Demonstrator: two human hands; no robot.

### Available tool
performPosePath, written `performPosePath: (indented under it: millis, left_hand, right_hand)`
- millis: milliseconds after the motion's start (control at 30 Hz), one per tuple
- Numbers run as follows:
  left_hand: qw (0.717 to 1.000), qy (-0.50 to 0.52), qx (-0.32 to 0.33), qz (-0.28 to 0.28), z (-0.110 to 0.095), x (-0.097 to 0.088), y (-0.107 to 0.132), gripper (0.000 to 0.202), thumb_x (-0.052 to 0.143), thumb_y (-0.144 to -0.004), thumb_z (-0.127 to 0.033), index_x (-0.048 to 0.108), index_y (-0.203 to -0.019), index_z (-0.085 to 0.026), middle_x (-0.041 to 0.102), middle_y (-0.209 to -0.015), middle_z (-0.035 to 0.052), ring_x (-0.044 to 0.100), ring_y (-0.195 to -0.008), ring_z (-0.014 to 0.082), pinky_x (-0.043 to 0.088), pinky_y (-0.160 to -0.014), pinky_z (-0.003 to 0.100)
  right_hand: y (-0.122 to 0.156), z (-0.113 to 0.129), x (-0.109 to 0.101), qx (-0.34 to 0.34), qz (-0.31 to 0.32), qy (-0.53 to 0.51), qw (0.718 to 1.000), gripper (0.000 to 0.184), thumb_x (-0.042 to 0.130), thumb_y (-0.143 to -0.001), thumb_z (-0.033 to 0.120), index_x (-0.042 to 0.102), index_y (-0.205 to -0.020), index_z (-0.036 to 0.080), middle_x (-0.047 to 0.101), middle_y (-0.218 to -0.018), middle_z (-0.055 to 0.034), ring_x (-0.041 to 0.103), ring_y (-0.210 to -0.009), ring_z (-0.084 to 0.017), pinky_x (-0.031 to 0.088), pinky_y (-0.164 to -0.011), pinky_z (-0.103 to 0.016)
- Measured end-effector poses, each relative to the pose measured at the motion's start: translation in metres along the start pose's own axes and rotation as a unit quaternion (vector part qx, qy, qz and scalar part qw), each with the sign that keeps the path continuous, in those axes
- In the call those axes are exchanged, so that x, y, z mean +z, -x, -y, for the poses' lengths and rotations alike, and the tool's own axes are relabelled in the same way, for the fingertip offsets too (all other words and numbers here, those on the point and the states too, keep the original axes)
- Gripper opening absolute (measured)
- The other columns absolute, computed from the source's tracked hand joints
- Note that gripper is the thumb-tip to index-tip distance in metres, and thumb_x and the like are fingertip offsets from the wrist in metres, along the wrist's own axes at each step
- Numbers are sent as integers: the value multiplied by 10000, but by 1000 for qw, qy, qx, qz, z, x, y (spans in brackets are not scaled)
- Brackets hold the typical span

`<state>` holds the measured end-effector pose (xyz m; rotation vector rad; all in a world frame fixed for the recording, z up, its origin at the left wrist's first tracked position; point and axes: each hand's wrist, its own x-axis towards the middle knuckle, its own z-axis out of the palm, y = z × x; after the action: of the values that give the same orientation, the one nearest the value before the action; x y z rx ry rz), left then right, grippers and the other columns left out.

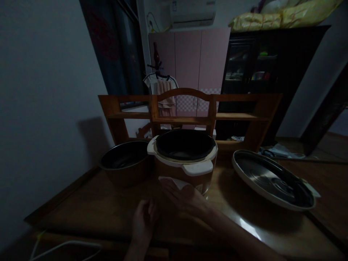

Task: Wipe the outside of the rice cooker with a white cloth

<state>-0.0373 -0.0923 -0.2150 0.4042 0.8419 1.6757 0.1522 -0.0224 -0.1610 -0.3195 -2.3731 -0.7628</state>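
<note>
My right hand (187,197) presses a white cloth (178,182) flat against the front of a rice cooker (174,170), below its pale front handle. The cloth could also be a paper wipe; most of it lies under my fingers. The cooker has no lid on, and its dark inside shows from above. Near the table's front, my left hand (144,219) is loosely curled with nothing visible in it, apart from the cooker. A dark inner pot (127,174) stands left of the cooker. To the right rests the cooker's round lid (272,181), metal inner side up.
The wooden table (108,214) meets a wall (49,108) on the left. Behind the cooker stands a low wooden shelf (182,119). A white cable or strap (67,243) hangs at the lower left. Pink cabinets (187,61) are farther back, and the light is dim.
</note>
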Motion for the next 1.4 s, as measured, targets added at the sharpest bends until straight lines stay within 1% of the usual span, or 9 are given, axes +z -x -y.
performPosePath:
  millis: [133, 200, 433, 633, 733, 867, 1033, 1233, 1400]
  left_hand:
    - [999, 1, -27, 38, -3, 3, 2, 424, 687, -788, -329, 392, -511, -203, 332, -504, -45, 291, -443, 90, 315, -437, 239]
    - [999, 0, -27, 30, -4, 4, 3, 423, 704, -770, -332, 391, -515, -205, 331, -509, -49, 299, -450, 88, 328, -444, 237]
    - [999, 8, -35, 18, -1, 2, 2, 376, 706, -771, -306, 429, -540, -201, 383, -526, -46, 350, -467, 87, 363, -475, 237]
    - [998, 24, -36, 44, -2, 4, 3, 395, 689, -793, -300, 421, -519, -200, 355, -510, -48, 314, -452, 85, 329, -449, 243]
    - [997, 28, -38, 59, -3, 4, 4, 397, 670, -807, -287, 421, -512, -195, 354, -506, -44, 310, -447, 83, 316, -444, 244]
    - [998, 37, -25, 54, -4, 1, 6, 388, 657, -836, -280, 422, -542, -188, 363, -514, -48, 291, -434, 72, 278, -428, 230]
    - [992, 79, -46, 90, -7, -2, 9, 424, 622, -876, -278, 414, -518, -187, 333, -474, -46, 262, -411, 70, 271, -413, 233]
    - [987, 135, -73, 48, -13, 1, 13, 413, 641, -863, -229, 395, -534, -194, 334, -478, -58, 281, -396, 63, 270, -397, 237]
    - [986, 142, -77, 36, -12, -1, 12, 426, 670, -833, -241, 348, -557, -209, 325, -481, -67, 288, -396, 65, 284, -405, 227]
  right_hand:
    - [16, -28, -25, -73, -6, -35, 997, 524, 406, -969, 16, 570, -1437, 183, 573, -1530, -65, 639, -1301, -155, 613, -937, -207]
    - [27, -45, -38, -153, 31, 2, 988, 499, 382, -990, 17, 532, -1461, 91, 536, -1554, -121, 564, -1394, -204, 580, -1065, -312]
    - [34, -73, -53, -202, 59, 60, 976, 458, 401, -1015, 51, 525, -1455, 77, 459, -1610, -118, 416, -1504, -204, 479, -1188, -345]
    - [-20, -38, -27, -97, -19, 127, 987, 411, 458, -988, 106, 623, -1358, 172, 599, -1505, -77, 514, -1433, -170, 492, -1170, -319]
    - [-37, -29, -17, -118, -50, 129, 983, 376, 457, -977, 112, 674, -1284, 115, 645, -1445, -125, 571, -1386, -210, 485, -1180, -348]
    - [-31, -34, -22, -166, -111, 106, 974, 394, 413, -1008, 85, 691, -1250, 224, 658, -1441, 22, 564, -1367, -86, 487, -1139, -232]
    - [1, -53, -40, -86, -212, 60, 972, 361, 418, -1062, 174, 663, -1269, 339, 671, -1385, 167, 649, -1214, 2, 533, -949, -133]
    - [30, -73, -45, -152, -8, 5, 988, 460, 492, -1011, 76, 580, -1429, 244, 521, -1571, 7, 513, -1426, -103, 510, -1121, -235]
    - [40, -65, -36, -121, 46, 18, 991, 507, 499, -1044, 196, 437, -1547, 173, 369, -1667, -19, 338, -1544, -152, 453, -1164, -316]
